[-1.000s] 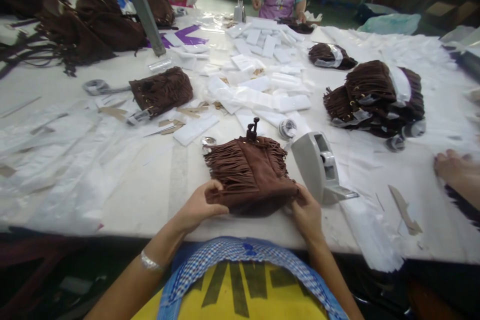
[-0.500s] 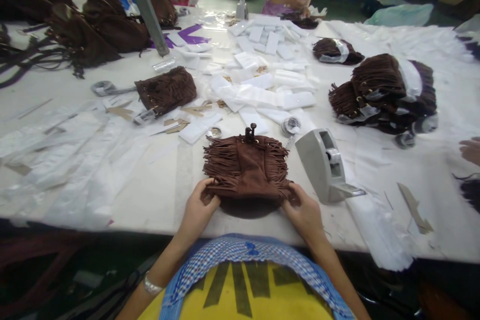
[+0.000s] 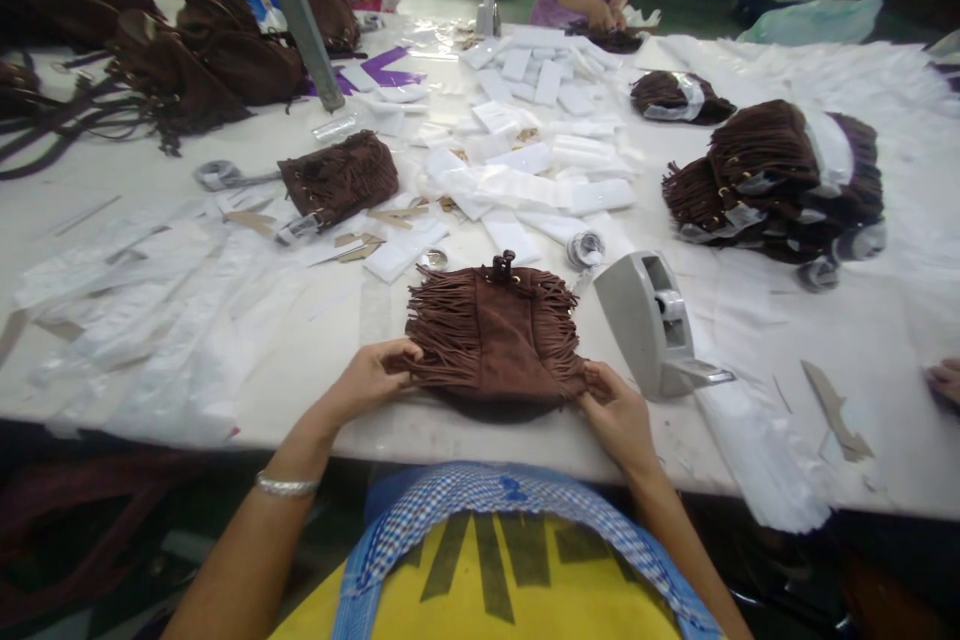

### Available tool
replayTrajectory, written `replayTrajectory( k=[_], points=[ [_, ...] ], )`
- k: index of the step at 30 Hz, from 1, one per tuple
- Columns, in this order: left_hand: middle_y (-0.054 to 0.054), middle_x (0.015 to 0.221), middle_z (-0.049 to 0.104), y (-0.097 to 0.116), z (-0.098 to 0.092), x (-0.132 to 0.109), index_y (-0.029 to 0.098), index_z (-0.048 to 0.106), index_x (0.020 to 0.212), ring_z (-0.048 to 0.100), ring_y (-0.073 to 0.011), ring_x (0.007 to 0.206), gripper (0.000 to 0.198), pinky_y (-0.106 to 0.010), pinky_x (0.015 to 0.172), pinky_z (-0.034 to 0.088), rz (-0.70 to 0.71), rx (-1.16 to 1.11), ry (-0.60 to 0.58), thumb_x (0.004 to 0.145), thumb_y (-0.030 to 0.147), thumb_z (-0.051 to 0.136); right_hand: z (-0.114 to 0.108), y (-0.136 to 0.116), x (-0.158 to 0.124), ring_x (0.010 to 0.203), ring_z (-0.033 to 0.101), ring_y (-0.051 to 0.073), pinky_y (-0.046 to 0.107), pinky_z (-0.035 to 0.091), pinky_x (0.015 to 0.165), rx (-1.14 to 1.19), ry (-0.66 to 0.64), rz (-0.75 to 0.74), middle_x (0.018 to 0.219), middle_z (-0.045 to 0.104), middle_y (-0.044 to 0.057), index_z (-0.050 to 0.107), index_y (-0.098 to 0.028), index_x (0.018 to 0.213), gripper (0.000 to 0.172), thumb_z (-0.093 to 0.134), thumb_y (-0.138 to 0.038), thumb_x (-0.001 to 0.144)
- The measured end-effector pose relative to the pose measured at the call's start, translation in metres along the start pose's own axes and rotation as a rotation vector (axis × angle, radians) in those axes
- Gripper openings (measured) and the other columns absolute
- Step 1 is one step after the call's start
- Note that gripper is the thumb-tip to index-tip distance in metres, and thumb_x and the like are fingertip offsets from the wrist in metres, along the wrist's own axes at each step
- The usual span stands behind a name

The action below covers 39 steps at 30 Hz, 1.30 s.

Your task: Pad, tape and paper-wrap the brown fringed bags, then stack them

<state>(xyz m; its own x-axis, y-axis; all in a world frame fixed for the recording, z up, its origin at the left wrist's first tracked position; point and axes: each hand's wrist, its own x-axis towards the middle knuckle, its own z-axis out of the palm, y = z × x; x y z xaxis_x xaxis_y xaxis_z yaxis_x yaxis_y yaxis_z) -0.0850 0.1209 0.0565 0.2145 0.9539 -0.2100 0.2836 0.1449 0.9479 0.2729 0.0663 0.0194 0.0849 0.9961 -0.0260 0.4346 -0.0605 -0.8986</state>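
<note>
A brown fringed bag (image 3: 506, 340) lies flat on the table in front of me, its dark drawstring end with small gold rings pointing away from me. The strands spread out on both sides of a smooth middle panel. My left hand (image 3: 371, 375) pinches the fringe at the bag's lower left edge. At the lower right corner, my right hand (image 3: 615, 410) is closed on the bag's edge. Just right of the bag stands a grey tape dispenser (image 3: 645, 325). Beyond the bag sits a coiled strap in clear wrap (image 3: 585, 249).
White packets (image 3: 525, 158) are heaped mid-table. Another fringed bag (image 3: 341, 178) lies left of them, and wrapped bags (image 3: 780, 180) are stacked at right. Plastic sleeves (image 3: 150, 320) cover the left side. A metal post (image 3: 292, 10) rises at back left. Two people work opposite; another person's hand (image 3: 945, 380) shows at right.
My left hand has shifted outward and up along the bag's left edge, pulling its elbow wider. My right hand stays at the right corner. The hand at the far right has moved lower.
</note>
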Motion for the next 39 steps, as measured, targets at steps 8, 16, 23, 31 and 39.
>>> replayTrajectory(
  k=[8, 16, 23, 31, 39],
  points=[
    [-0.007, 0.120, 0.062, -0.015, 0.024, -0.020, 0.022, 0.062, 0.109, 0.063, -0.0264, 0.107, 0.048, -0.037, 0.093, 0.052, 0.003, 0.172, 0.162, 0.068, 0.039, 0.078, -0.011, -0.022, 0.001, 0.099, 0.065, 0.019, 0.026, 0.059, 0.072, -0.074, -0.021, -0.090, 0.119, 0.063, 0.009, 0.066, -0.021, 0.109, 0.031, 0.062, -0.018, 0.078],
    [-0.005, 0.106, 0.070, -0.010, 0.039, -0.002, 0.021, 0.063, 0.108, 0.065, -0.0247, 0.101, 0.047, -0.036, 0.096, 0.048, -0.022, 0.023, 0.250, 0.067, 0.040, 0.078, -0.017, -0.020, 0.016, 0.092, 0.066, 0.017, 0.028, 0.057, 0.077, 0.128, -0.085, 0.056, 0.110, 0.070, 0.007, 0.074, -0.021, 0.110, 0.037, 0.075, -0.031, 0.074],
    [-0.005, 0.095, 0.072, -0.007, 0.025, 0.011, 0.015, 0.066, 0.097, 0.065, -0.0196, 0.087, 0.051, -0.030, 0.081, 0.051, -0.087, -0.275, 0.165, 0.058, 0.040, 0.087, -0.015, -0.023, 0.027, 0.062, 0.060, 0.011, 0.020, 0.046, 0.056, 0.393, -0.229, 0.281, 0.078, 0.072, 0.001, 0.072, -0.015, 0.091, 0.035, 0.082, -0.036, 0.065],
    [-0.005, 0.093, 0.071, 0.018, 0.008, 0.018, 0.015, 0.068, 0.095, 0.063, -0.0187, 0.082, 0.053, -0.027, 0.071, 0.050, -0.135, -0.264, 0.138, 0.051, 0.035, 0.091, -0.011, -0.033, 0.040, 0.049, 0.043, 0.007, 0.019, 0.034, 0.046, 0.478, -0.040, 0.273, 0.057, 0.055, -0.006, 0.059, -0.017, 0.068, 0.035, 0.084, -0.041, 0.060],
    [-0.007, 0.104, 0.070, 0.020, 0.006, 0.018, 0.015, 0.067, 0.108, 0.065, -0.0177, 0.083, 0.062, -0.026, 0.068, 0.052, -0.205, -0.285, 0.067, 0.058, 0.045, 0.088, -0.022, -0.029, 0.038, 0.084, 0.065, 0.013, 0.027, 0.056, 0.075, 0.689, -0.471, 0.313, 0.100, 0.070, 0.003, 0.065, -0.019, 0.120, 0.054, 0.079, -0.042, 0.073]
  ],
)
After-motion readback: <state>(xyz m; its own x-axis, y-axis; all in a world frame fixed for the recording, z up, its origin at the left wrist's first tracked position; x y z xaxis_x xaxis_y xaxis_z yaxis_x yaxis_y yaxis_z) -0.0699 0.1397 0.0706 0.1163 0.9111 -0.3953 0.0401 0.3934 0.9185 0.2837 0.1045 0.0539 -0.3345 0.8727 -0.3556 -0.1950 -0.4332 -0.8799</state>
